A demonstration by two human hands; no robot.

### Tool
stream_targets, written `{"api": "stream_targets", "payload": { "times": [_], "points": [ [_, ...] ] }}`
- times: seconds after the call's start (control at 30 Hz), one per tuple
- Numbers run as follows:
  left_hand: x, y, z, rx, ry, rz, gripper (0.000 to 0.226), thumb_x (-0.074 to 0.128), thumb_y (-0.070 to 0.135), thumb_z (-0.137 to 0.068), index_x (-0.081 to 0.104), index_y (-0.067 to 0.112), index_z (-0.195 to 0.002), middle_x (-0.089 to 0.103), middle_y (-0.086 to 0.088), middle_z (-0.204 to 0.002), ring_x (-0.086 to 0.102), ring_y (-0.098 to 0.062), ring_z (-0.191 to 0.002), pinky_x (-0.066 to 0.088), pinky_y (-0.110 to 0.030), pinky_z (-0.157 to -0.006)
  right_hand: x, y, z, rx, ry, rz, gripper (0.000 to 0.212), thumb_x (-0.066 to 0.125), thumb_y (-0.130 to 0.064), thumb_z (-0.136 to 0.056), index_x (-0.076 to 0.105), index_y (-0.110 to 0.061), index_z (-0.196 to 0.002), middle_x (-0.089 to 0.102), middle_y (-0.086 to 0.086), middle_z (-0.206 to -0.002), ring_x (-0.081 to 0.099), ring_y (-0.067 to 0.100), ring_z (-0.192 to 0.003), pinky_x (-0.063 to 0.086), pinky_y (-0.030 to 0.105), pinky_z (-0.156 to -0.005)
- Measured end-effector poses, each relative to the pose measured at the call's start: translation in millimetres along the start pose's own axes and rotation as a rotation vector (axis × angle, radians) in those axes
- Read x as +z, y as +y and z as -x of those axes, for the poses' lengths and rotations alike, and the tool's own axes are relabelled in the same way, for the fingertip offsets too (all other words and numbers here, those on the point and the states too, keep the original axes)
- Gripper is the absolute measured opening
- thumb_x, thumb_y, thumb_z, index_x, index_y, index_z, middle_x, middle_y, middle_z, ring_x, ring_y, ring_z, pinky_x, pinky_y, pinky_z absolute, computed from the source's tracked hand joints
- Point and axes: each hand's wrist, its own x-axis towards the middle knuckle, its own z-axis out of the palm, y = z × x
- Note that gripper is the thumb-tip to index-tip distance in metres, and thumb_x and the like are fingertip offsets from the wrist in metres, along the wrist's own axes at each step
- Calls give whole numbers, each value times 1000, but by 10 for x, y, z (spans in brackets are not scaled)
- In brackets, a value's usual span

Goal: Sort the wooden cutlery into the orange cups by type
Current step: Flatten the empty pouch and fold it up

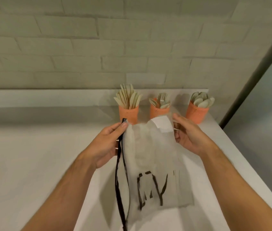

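Three orange cups stand in a row at the back of the white table. The left cup (128, 115) holds wooden knives (128, 98), the middle cup (157, 112) holds wooden forks (161, 100), and the right cup (197, 115) holds wooden spoons (202, 100). In front of them I hold up a white fabric bag (153, 157) with black lettering and a black drawstring (121, 180). My left hand (108, 144) pinches the bag's top left corner and the drawstring. My right hand (190, 137) grips the bag's top right edge.
The white table (31, 164) runs along a pale brick wall (98, 47). Its right edge (248, 164) slants down beside a grey floor, and a dark frame with a glass panel (265, 64) stands at the far right.
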Motion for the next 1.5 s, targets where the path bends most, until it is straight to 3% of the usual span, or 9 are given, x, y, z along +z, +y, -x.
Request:
{"api": "stream_targets", "payload": {
  "times": [0.17,0.33,0.57,0.7,0.8,0.97,1.17,1.3,1.5],
  "points": [
    [169,-305,-298,-114,10,-55,38,48,42,-100,74,18,-112,74,-6,-113,69,-23,-103,54,-45,-93,-488,80,-24,114,75,89,23,74,-30,-80,76,-14,-96,66,12,-100,55,26,-91,41,40,-84],
    [78,-672,-588,-116,273,-289,37,52,28,-101,70,0,-86,60,-10,-82,53,-25,-75,46,-34,-67,-1054,322,-106,349,292,251,9,71,-23,-89,70,-14,-92,60,7,-82,52,19,-66,34,30,-54],
    [-11,-904,-824,-136,500,-673,41,46,27,-101,51,6,-65,53,-11,-65,53,-27,-61,54,-44,-69,-1611,533,-175,369,554,279,13,72,-18,-88,66,-7,-85,55,6,-64,48,20,-54,45,31,-55],
    [113,-863,-822,-163,541,-663,44,41,43,-100,64,6,-104,66,-13,-92,66,-34,-83,55,-42,-86,-1612,487,-145,284,566,405,38,64,-43,-94,61,-15,-120,67,6,-102,68,23,-88,60,36,-73],
    [277,-790,-631,-159,571,-791,53,38,53,-98,38,16,-137,63,-14,-104,62,-35,-97,48,-42,-92,-1552,406,145,285,535,631,36,54,-48,-98,49,-30,-128,59,5,-120,63,20,-87,53,28,-64],
    [649,-724,52,-294,284,-979,38,32,69,-92,38,33,-105,63,-4,-77,67,-26,-70,50,-36,-75,-1448,301,840,536,238,537,17,46,-53,-100,54,-44,-111,68,16,-103,72,29,-74,62,38,-74],
    [1038,-916,569,-424,118,-743,37,51,70,-84,54,37,-100,70,-4,-88,69,-16,-54,49,-24,-54,-1442,363,1218,538,-32,270,18,60,-21,-99,68,-27,-114,68,16,-106,68,34,-80,59,46,-80],
    [952,-1120,555,-318,272,-417,34,69,33,-89,58,3,-77,61,-9,-64,70,-29,-59,50,-28,-53,-1478,570,1198,392,-1,166,33,66,1,-91,72,-17,-119,69,5,-125,72,26,-102,60,35,-78],
    [468,-1104,599,-293,446,61,22,70,10,-86,59,3,-68,62,-6,-61,63,-24,-66,56,-21,-52,-1779,646,1180,384,-37,48,63,73,6,-76,63,-20,-133,61,0,-138,65,28,-118,57,39,-94]
  ]
}}
